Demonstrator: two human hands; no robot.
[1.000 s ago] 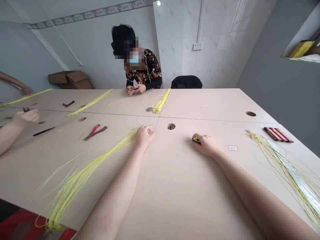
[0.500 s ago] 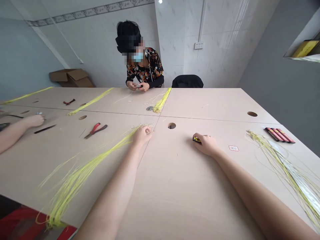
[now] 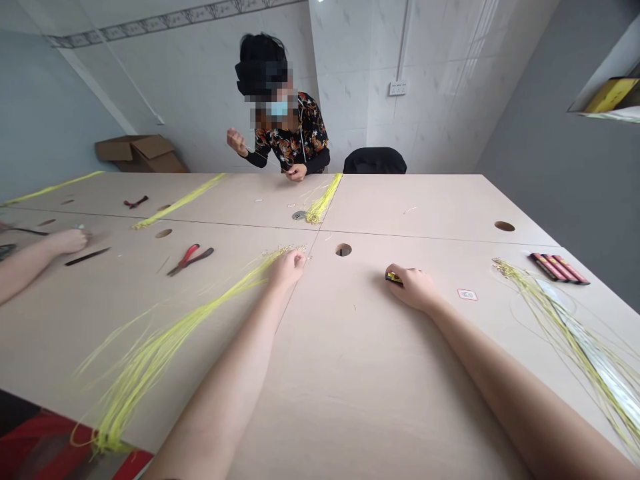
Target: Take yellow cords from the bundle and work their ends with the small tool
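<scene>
My left hand rests at the far end of a loose bundle of yellow strings with small metal-looking ends. Its fingers are pinched together, and whatever lies between them is hidden or too small to name. On the bare table to the right, my right hand is closed around a small black-and-yellow object, mostly covered by the fingers. Red-handled pliers lie left of my left hand. A small white card with a red border lies to the right of my right hand.
Another string bundle lies at the right over a clear strip, near several red-and-black sticks. Round holes pierce the table, one between my hands. A person works opposite; another person's hand is at the left, near a black pen-like tool.
The person opposite has drawn their hands apart, one raised toward the left with a thin strand between them. My own hands have hardly moved.
</scene>
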